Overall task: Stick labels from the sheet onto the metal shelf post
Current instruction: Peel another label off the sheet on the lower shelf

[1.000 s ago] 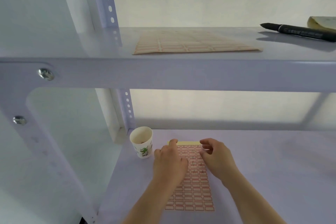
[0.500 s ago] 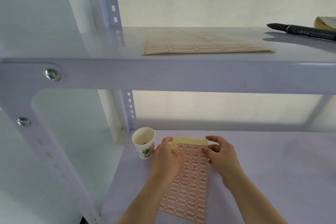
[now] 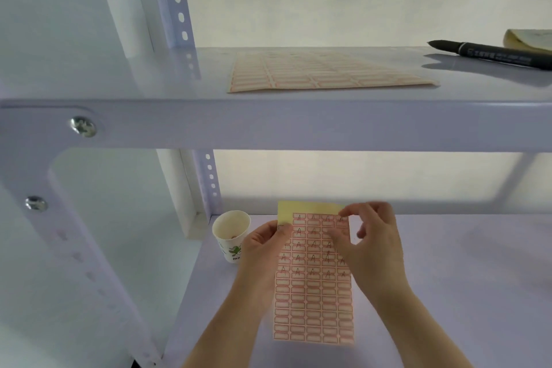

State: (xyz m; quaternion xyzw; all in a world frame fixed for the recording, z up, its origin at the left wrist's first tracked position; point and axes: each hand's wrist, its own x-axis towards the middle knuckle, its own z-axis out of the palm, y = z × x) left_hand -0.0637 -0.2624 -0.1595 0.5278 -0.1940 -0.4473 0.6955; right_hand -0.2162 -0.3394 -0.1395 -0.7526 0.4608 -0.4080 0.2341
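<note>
The label sheet [image 3: 313, 284] is a yellowish page with rows of small red-framed labels; the upper rows carry a handwritten "A", the lower rows are blank, and its top strip is bare. It is lifted between both hands over the lower shelf [image 3: 448, 293]. The left hand [image 3: 263, 251] grips the sheet's upper left edge. The right hand [image 3: 370, 245] pinches at the top right corner; whether it holds a label cannot be told. A paper cup [image 3: 230, 233], partly covered, stands just beside the left hand.
</note>
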